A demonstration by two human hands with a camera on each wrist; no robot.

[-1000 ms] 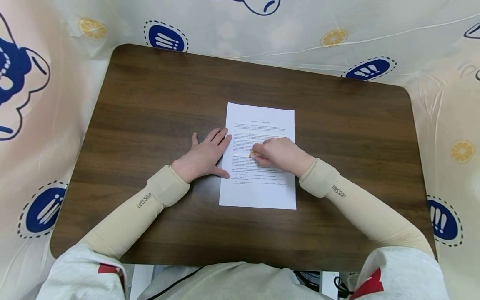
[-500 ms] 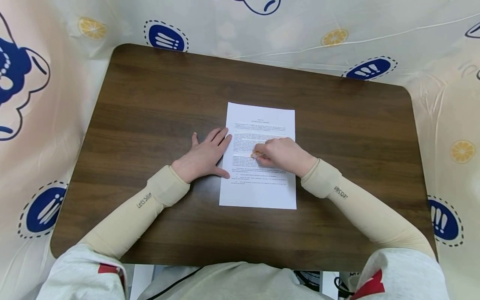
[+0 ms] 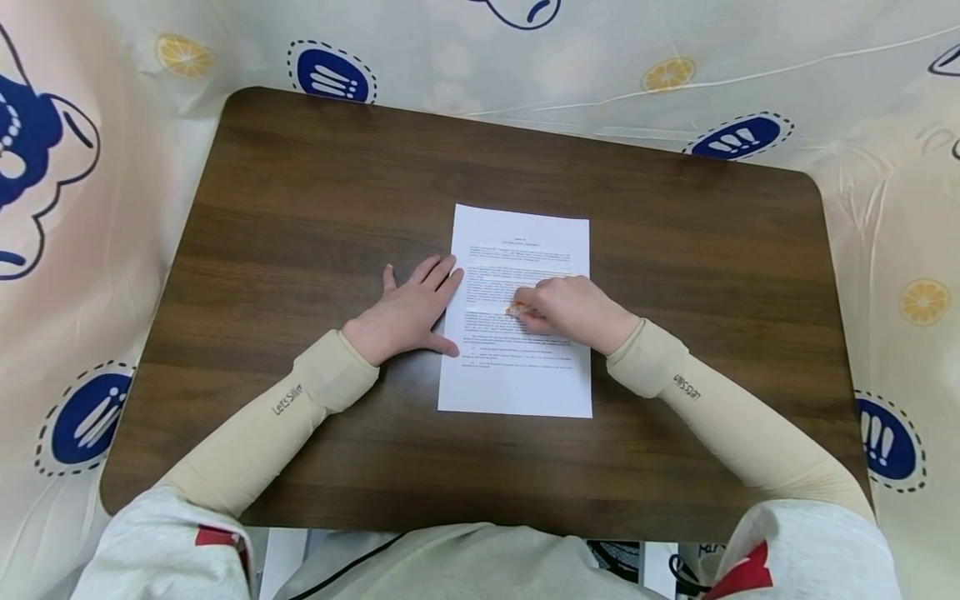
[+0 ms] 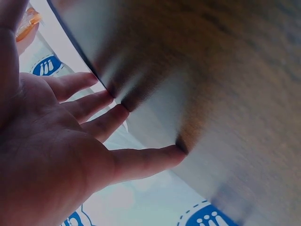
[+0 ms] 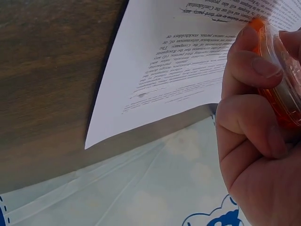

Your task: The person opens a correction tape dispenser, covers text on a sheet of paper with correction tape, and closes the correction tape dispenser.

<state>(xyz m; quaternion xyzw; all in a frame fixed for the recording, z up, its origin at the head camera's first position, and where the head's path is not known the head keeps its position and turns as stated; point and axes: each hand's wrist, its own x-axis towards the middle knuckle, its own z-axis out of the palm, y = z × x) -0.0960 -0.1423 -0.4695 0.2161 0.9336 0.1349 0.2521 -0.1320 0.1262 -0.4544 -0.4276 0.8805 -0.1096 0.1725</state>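
Observation:
A white printed sheet of paper [image 3: 517, 396] lies on the dark brown wooden table [image 3: 360, 467]. My left hand [image 3: 405, 317] rests at the sheet's left edge with spread fingers, its fingertips and thumb tip over the margin. Over the middle of the text, my right hand [image 3: 573, 310] grips an orange, see-through correction tape dispenser [image 3: 516, 309] between thumb and curled fingers. In the right wrist view, the dispenser [image 5: 287, 110] has its orange tip down at a text line, and the hand hides part of its body. Dark strokes run across some of the printed lines nearby.
A pale plastic curtain [image 3: 510, 75] with blue and orange-slice prints hangs behind and beside the table. Cream sleeves [image 3: 262, 408] cover both forearms. The table's near edge runs just in front of the person's body.
My right hand has slid slightly to the right across the text with the correction tape dispenser. The left hand and the sheet have stayed in place.

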